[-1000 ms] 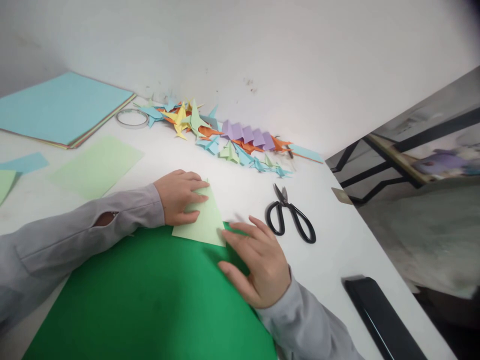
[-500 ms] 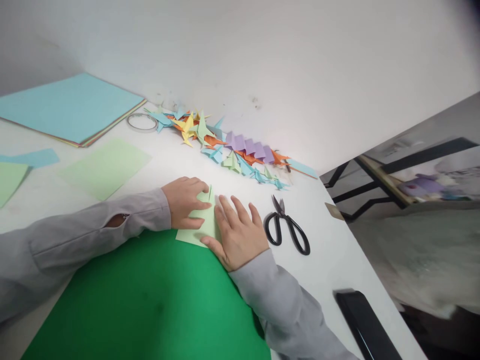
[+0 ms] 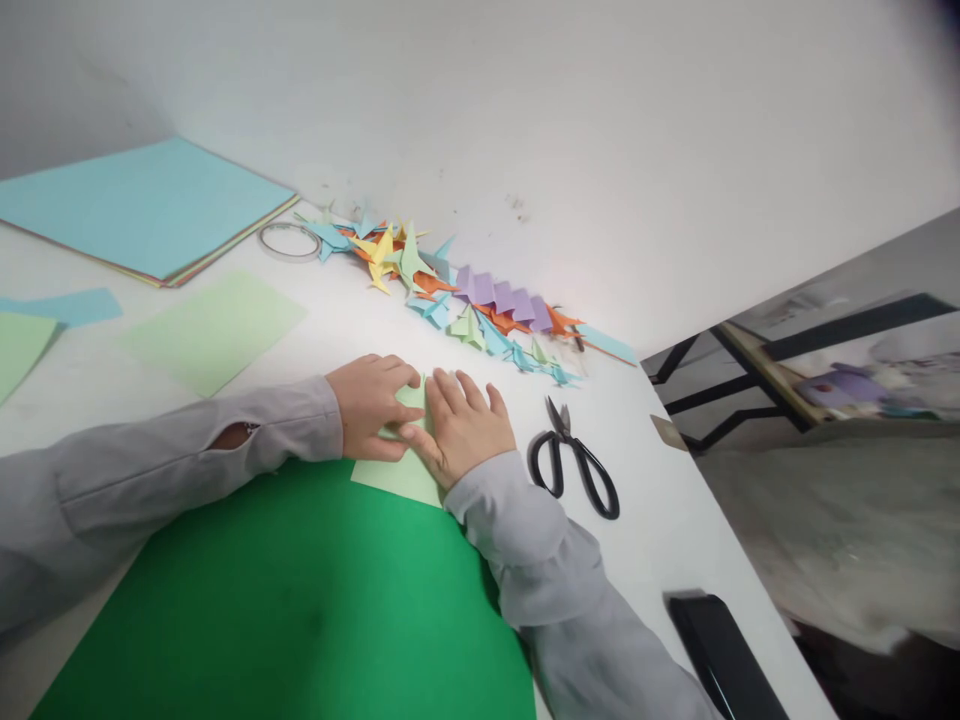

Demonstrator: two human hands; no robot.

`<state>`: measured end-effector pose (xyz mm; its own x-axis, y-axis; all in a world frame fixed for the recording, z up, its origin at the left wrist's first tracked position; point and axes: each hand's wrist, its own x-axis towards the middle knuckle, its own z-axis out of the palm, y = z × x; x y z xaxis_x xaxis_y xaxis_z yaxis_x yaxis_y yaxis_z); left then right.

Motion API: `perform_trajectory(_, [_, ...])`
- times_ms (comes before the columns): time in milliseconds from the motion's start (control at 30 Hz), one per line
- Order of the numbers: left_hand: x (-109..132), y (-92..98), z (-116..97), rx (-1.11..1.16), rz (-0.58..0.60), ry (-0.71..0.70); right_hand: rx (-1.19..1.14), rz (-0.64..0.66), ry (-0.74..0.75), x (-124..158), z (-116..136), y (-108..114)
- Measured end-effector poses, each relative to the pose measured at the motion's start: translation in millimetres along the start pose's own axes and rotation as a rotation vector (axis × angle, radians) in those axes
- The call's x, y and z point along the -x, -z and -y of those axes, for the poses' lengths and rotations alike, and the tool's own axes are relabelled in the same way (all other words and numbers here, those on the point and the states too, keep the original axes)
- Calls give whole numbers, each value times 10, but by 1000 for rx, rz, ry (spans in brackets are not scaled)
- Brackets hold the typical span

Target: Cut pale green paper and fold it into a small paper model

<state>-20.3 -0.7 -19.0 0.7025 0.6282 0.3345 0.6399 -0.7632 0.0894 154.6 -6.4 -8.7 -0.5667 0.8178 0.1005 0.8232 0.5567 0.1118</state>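
Note:
A folded piece of light green paper [image 3: 394, 478] lies at the far edge of a green sheet [image 3: 300, 600], partly covered by both hands. My left hand [image 3: 373, 408] rests on its left side, fingers stretched toward the right and pressing it flat. On the paper's right side lies my right hand [image 3: 466, 425], with fingers extended away from me and the thumb reaching toward the left fingertips. Neither hand is closed around anything. To the right of my right hand are black-handled scissors [image 3: 571, 460], blades a little apart.
Several folded paper shapes [image 3: 465, 300] in mixed colours run along the wall. A stack of coloured paper [image 3: 157, 210] and a tape roll [image 3: 290, 241] sit back left. One light green sheet [image 3: 217, 330] lies nearer. At front right is a black phone-like object [image 3: 724, 655].
My right hand has moved left and slightly away from me over the light green paper, closer to my left hand. My left hand stays nearly in place. The view has shifted slightly.

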Motion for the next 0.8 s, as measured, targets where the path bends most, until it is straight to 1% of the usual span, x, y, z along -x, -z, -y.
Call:
perform_trajectory(233, [-15, 11, -19, 32, 4, 23, 18, 0, 5, -86, -16, 20])
perform_trajectory(367, [-13, 9, -7, 46, 13, 28, 52, 44, 5, -132, -25, 75])
perform_trajectory(567, [-2, 13, -22, -3, -5, 21, 54, 76, 111, -196, -52, 83])
perform_trajectory(700, [-8, 19, -39, -54, 15, 31, 49, 80, 127, -180, -46, 70])
perform_trajectory(800, [-8, 17, -44, -49, 23, 31, 35, 65, 137, -125, -33, 69])
